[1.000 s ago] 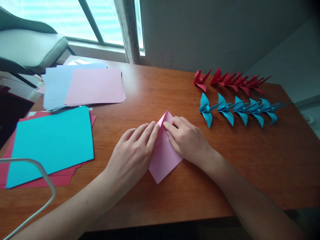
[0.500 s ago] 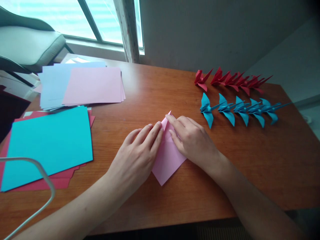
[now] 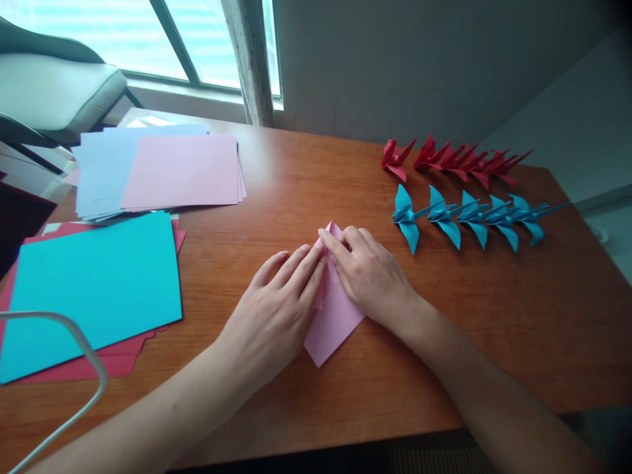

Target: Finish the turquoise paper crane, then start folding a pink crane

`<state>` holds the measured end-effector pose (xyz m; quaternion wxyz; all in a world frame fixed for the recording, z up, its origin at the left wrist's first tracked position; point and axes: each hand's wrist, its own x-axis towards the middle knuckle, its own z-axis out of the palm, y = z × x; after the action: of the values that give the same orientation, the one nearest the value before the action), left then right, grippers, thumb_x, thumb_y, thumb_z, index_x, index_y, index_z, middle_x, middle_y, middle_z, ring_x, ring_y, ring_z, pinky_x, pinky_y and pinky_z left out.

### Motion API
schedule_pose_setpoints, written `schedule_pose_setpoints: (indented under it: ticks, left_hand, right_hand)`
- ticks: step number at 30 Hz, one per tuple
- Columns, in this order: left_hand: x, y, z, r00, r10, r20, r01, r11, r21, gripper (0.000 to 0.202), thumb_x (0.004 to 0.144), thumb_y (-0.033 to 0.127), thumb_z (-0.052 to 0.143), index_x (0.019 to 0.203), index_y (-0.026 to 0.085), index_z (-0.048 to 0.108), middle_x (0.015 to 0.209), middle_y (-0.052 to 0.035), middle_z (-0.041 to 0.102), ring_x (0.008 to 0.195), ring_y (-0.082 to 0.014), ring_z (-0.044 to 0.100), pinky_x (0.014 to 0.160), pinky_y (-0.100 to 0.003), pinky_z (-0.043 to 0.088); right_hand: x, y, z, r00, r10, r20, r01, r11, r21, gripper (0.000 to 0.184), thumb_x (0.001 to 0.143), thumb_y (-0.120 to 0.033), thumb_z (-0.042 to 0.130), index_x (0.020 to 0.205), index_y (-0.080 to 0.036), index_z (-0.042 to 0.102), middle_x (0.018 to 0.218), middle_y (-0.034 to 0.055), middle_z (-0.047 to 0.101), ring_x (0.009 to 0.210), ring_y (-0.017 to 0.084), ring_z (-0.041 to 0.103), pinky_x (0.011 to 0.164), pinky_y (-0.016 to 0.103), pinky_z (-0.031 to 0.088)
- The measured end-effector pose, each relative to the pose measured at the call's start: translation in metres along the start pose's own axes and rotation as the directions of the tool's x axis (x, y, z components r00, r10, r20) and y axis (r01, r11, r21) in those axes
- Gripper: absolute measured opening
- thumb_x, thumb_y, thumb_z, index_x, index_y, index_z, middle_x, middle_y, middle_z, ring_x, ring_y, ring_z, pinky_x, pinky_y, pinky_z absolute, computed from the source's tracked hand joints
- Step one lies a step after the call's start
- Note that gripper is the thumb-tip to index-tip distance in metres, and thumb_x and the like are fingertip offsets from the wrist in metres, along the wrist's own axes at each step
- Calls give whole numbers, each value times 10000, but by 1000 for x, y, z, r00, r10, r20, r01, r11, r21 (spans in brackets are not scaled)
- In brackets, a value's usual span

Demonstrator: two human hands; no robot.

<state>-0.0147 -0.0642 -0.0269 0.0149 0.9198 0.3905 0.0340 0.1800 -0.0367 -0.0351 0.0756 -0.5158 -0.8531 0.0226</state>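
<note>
A pink sheet of origami paper (image 3: 336, 322), folded to a diamond, lies on the table between my hands. A narrow flap is folded in along its left side, partly under my fingers. My left hand (image 3: 276, 303) has its fingers pressed together on the paper's upper left edge, holding it down. My right hand (image 3: 372, 273) grips the paper near its top point, with the index finger on the fold by my left fingertips and the thumb mostly hidden.
Blue paper cranes (image 3: 473, 210) and red paper cranes (image 3: 447, 160) stand in two rows at the right. On the left of the wooden table (image 3: 276, 178) are turquoise sheets (image 3: 99, 283), red sheets (image 3: 116, 365), pale blue sheets (image 3: 106, 164) and pink sheets (image 3: 185, 171). A white cable (image 3: 96, 368) curves at lower left.
My right index finger has moved left and slightly down to the left fingertips. A flap on the paper's left side now shows beside my left hand.
</note>
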Motion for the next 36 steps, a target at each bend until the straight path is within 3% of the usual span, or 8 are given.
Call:
schedule_pose_setpoints:
  ticks: [5,17,36]
  left_hand:
    - [0,-1,1,1000,12,-1,-12,1000,-8,545,1009,188,314,1529,46,394,1645,-137,286,1499,-302,349,1211,-476,310]
    - [-1,-2,5,998,41,-50,-43,998,-35,550,993,199,366,1516,32,408,1629,-155,329,1499,-308,348,1216,-488,286]
    - [1,-4,7,998,38,-49,-43,994,-99,556,977,213,413,1510,52,427,1621,-145,359,1505,-297,339,1240,-484,274]
  right_hand:
    - [1,0,1,999,44,-21,-44,999,-20,485,1033,-229,375,1491,-91,453,1109,156,614,1009,274,520,847,405,518]
    - [7,1,4,991,127,-31,-128,991,-38,483,1035,-293,403,1481,-132,493,1075,135,606,999,274,517,838,391,486]
    - [9,5,6,992,125,-31,-126,992,-23,476,1026,-273,417,1478,-149,497,1070,135,601,999,274,512,842,388,473]
